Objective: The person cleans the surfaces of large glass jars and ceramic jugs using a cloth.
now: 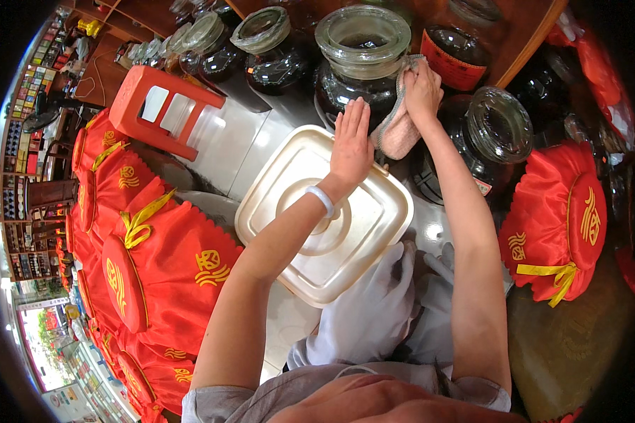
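Observation:
A pink towelling cloth with a grey edge is bunched in my right hand. That hand presses it to the right side of a large dark glass jar with a wide clear glass rim. My left hand, a pale bangle at its wrist, reaches to the front of the same jar. Its fingers are stretched out and hold nothing; whether they touch the glass I cannot tell. Below my left forearm stands a cream plastic bin with a ridged lid, in front of my knees.
More dark glass jars line the back left. Another jar stands close to my right forearm. A red plastic stool is at the left. Jars under red cloth covers crowd my left; another red cover lies right.

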`<state>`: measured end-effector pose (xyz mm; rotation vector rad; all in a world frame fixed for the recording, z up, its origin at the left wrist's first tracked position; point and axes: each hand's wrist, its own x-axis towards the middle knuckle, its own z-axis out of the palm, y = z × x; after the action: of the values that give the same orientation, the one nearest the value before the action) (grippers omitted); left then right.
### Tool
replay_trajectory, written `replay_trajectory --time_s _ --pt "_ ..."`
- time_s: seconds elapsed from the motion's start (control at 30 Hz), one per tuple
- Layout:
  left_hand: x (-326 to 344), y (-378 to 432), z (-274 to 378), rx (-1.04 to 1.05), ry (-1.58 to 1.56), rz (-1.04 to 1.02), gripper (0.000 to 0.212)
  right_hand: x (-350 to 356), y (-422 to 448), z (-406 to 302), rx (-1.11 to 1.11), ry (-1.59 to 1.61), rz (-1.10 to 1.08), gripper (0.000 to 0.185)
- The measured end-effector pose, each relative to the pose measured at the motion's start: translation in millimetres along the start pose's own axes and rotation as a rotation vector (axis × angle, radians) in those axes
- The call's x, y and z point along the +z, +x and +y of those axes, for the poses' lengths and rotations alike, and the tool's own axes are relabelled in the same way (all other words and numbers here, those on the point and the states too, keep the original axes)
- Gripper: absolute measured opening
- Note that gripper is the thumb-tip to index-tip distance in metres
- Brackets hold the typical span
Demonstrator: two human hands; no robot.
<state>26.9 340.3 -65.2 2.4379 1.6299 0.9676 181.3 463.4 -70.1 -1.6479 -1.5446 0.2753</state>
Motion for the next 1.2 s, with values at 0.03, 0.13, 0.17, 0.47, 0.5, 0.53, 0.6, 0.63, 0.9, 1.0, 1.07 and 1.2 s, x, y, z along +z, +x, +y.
replay_trajectory --time_s 0.03,0.13,0.17,0.47,0.5,0.53,0.6,0.63,0.9,1.0,1.07,1.2 --pt "0.2 0.4 0.9 0.0 -0.006 0.002 0.067 -0.6 7.2 1.7 0.037 -0.021 -0.048 0.039" --pt "-0.4 0.1 0.0 -0.002 0.017 -0.008 0.068 -2.4 25.9 -1.1 0.097 -0.062 -0.133 0.037" --pt "-0.8 -0.6 -0.3 -0.007 0.019 -0.013 0.068 -4.0 28.6 -2.6 0.121 -0.067 -0.175 0.037" --pt "1.8 0.9 -0.9 0.001 -0.009 -0.004 0.073 -8.9 -10.2 8.7 -0.266 -0.035 0.092 0.032" --pt "0.5 -0.7 -2.8 -0.002 -0.009 -0.007 0.073 -12.5 -24.2 4.1 -0.304 -0.025 0.111 0.032" --pt "-0.5 -1.5 -4.1 -0.003 -0.008 -0.013 0.074 -15.0 -37.7 0.6 -0.341 -0.003 0.11 0.032" --pt "-3.3 -2.8 -4.4 -0.006 -0.015 -0.016 0.075 -20.6 -56.6 -10.0 -0.422 0.033 0.087 0.032" --pt "-2.2 -0.9 -1.9 -0.002 -0.026 -0.015 0.076 -25.7 -59.7 -14.1 -0.456 0.034 0.082 0.031" --pt "-1.5 -2.1 -4.9 0.007 -0.042 -0.006 0.073 -18.2 -65.3 -22.7 -0.568 0.121 0.053 0.029" --pt "-2.2 -1.4 -3.8 0.025 -0.023 0.008 0.071 -19.0 -30.2 -4.0 -0.273 0.063 0.063 0.023" --pt "1.4 2.0 1.8 0.026 -0.02 0.01 0.069 -21.2 -11.1 9.1 -0.104 0.03 0.059 0.023" --pt "2.0 2.6 1.6 0.024 -0.016 0.016 0.067 -16.1 -14.5 4.2 -0.061 -0.016 0.081 0.026"
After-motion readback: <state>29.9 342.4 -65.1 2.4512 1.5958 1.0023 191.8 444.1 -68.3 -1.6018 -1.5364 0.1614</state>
